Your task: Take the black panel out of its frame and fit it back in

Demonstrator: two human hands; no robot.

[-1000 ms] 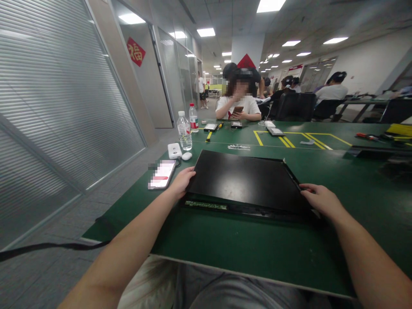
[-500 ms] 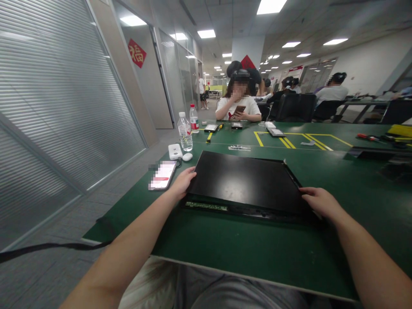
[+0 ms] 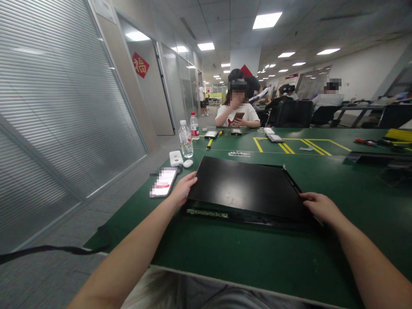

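the green table (image 3: 244, 253) carries a black frame (image 3: 257, 219) near its front edge, with a black screen (image 3: 238, 184) lying over it and a green circuit strip showing (image 3: 207, 213) along the near side. the left hand (image 3: 183, 189) has its grip closed around the screen's left edge, and the right hand (image 3: 322, 207) has its grip pinched on the frame's right rim. beyond the left hand stand two water bottles (image 3: 186, 143), then a phone (image 3: 163, 183) just beside it, a white charger (image 3: 175, 158) and a small white case (image 3: 188, 163).
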